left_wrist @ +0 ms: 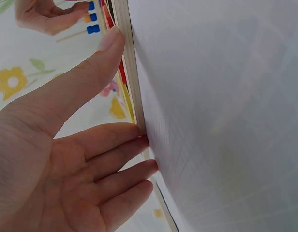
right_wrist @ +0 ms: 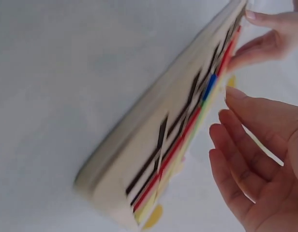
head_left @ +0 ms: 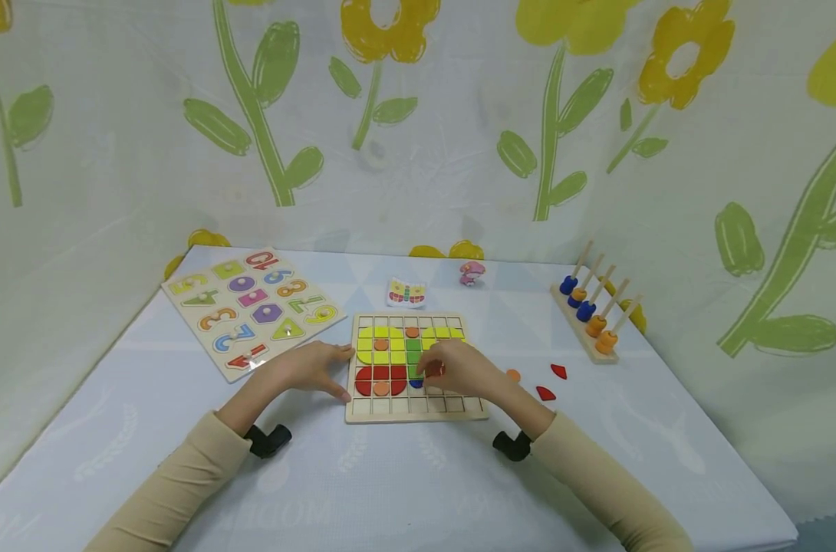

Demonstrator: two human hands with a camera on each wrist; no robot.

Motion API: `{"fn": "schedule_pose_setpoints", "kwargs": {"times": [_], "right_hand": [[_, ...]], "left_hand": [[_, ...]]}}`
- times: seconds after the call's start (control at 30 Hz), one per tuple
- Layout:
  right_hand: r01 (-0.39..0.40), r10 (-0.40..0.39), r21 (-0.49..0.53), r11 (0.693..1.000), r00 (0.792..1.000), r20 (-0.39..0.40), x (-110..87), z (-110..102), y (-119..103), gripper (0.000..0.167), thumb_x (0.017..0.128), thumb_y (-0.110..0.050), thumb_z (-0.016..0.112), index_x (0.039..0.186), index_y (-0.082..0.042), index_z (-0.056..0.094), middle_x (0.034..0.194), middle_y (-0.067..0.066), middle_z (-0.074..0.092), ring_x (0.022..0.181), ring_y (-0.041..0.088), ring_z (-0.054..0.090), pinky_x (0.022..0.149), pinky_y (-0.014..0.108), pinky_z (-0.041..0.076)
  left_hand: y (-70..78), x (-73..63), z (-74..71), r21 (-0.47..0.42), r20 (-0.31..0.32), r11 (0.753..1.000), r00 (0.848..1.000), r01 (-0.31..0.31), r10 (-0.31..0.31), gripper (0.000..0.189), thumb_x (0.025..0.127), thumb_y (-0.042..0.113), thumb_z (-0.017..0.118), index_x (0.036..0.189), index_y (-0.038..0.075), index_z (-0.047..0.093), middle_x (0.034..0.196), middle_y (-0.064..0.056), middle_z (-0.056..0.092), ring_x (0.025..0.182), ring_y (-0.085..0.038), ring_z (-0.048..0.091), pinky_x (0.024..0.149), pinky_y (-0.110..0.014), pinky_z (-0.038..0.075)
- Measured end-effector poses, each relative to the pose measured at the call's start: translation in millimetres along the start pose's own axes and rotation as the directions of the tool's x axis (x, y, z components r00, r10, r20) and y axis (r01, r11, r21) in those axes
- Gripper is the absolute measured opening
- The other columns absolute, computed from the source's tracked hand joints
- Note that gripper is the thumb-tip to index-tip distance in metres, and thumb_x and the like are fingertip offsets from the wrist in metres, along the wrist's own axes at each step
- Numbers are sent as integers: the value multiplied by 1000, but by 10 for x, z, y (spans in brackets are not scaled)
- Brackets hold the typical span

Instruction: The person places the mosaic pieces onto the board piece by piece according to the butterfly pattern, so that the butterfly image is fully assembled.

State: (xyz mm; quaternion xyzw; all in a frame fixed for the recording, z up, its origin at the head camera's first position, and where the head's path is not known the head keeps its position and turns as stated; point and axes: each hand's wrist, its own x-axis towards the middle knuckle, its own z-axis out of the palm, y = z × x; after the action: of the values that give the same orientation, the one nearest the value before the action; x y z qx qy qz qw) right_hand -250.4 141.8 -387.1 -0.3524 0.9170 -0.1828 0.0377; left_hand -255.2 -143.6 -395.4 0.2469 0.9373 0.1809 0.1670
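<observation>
A wooden grid board lies on the table, with yellow, red, green, blue and orange flat pieces set in it in a butterfly-like pattern. My left hand is at the board's left edge, its thumb and fingers spread and touching the rim. Over the board's right half hovers my right hand, covering part of the pattern. In the right wrist view its fingers are loosely bent, with no piece visible between them. Green pieces and a blue piece lie beside its fingertips.
Two red quarter-round pieces and an orange disc lie right of the board. A pattern card and a pink figurine stand behind it. A number puzzle is at left, a peg stacker at right.
</observation>
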Motion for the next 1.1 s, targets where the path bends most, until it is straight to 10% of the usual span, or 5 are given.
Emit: {"fn": "schedule_pose_setpoints", "kwargs": {"times": [0.33, 1.1], "right_hand": [[-186, 187, 16, 982, 982, -40, -406, -195, 196, 17, 82, -13, 78, 98, -11, 74, 84, -7, 66, 81, 17, 58, 70, 24, 52], [-309, 308, -28, 951, 951, -21, -997, -389, 733, 21, 81, -7, 77, 101, -9, 72, 91, -2, 68, 82, 18, 59, 69, 29, 52]], "left_hand": [[4, -7, -2, 1, 2, 1000, 1000, 4, -4, 85, 74, 42, 82, 142, 4, 46, 148, -14, 41, 138, -36, 33, 110, -53, 31], [4, 4, -4, 7, 4, 1000, 1000, 12, -12, 86, 74, 43, 81, 143, 5, 46, 148, -15, 41, 138, -37, 34, 109, -53, 32]]}}
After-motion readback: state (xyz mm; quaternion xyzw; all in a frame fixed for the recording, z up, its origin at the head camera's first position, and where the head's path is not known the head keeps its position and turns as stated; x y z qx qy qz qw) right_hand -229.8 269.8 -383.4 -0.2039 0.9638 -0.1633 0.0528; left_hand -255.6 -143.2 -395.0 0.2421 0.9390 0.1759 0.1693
